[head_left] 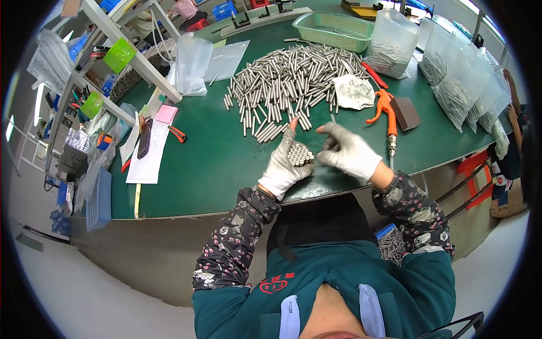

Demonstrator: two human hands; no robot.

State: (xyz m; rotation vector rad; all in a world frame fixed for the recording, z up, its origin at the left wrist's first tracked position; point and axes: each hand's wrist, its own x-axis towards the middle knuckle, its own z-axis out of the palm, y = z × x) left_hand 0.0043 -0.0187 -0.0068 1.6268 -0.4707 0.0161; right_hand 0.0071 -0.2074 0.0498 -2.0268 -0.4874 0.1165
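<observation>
My left hand, in a white glove with bare fingertips, is wrapped round a bundle of short metal pins, their round ends facing up. Just to its right hovers my right hand, gloved the same way. Its fingers are bent but apart, and nothing shows between them. Beyond both hands a large heap of loose metal pins spreads over the green table. A crumpled white cloth lies at the heap's right edge.
An orange air blow gun lies beside a brown block on the right. Plastic bags of pins stand behind them. A green basket is at the back. Papers, a phone and a shelf frame occupy the left.
</observation>
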